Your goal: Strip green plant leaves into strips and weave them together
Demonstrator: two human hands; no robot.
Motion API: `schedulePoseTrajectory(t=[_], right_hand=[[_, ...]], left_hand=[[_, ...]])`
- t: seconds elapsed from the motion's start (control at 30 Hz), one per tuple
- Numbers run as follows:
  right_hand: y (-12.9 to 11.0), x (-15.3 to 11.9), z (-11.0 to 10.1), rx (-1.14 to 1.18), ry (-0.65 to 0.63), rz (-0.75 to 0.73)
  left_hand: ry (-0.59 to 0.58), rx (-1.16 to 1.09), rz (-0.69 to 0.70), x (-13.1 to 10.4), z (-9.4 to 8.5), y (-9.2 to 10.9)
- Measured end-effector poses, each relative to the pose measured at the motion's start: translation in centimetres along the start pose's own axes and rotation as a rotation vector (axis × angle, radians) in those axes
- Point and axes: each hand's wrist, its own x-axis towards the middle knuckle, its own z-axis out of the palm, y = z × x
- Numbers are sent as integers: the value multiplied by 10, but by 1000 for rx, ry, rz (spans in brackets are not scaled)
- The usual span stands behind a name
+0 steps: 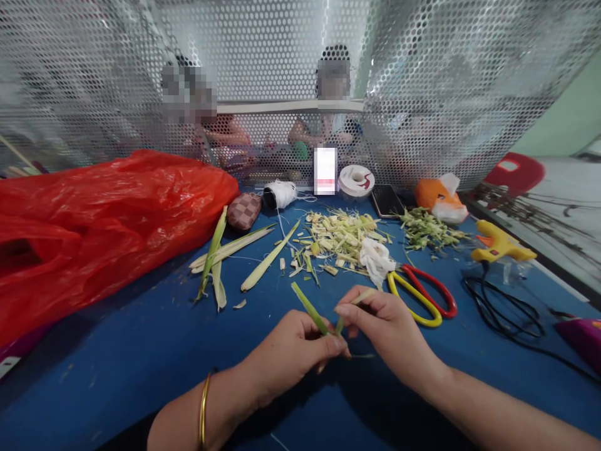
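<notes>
My left hand (305, 344), a gold bangle (203, 407) on its wrist, pinches a green leaf strip (310, 307) that points up and to the left. Close beside it my right hand (375, 322) is closed on a paler strip end (364, 295). The strips meet or cross between my fingertips; whether they are one folded piece I cannot tell. A thin pale thread (364, 356) shows just below the hands. Scissors (416, 294) with one red and one yellow handle lie beyond my right hand, next to a crumpled white tissue (377, 260).
Cut leaf scraps (340, 235) and long leaf pieces (267, 257) lie ahead. A red plastic bag (117, 232) fills the left. A string spool (282, 194), ribbon roll (357, 180) and phone (387, 200) stand behind. At right are a yellow glue gun (502, 243) and black cable (504, 313).
</notes>
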Motion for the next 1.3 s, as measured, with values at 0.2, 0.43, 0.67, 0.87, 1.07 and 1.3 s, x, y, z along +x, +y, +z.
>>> schedulePoseTrajectory(t=[0.2, 0.43, 0.67, 0.87, 1.07, 1.3], right_hand=[[-2, -1, 2, 74, 69, -32], [4, 5, -10, -199, 121, -156], [-8, 0, -14, -737, -87, -498], [-2, -5, 1, -115, -291, 70], [-5, -6, 3, 8, -120, 34], [-3, -7, 6, -85, -82, -73]], left_hand=[[-45, 20, -9, -5, -3, 5], [-75, -61, -65, -4, -2, 5], [-230, 7, -48, -4, 2, -4], [-324, -86, -124, -3, 3, -3], [-308, -3, -116, -4, 6, -4], [-315, 72, -84, -5, 13, -4]])
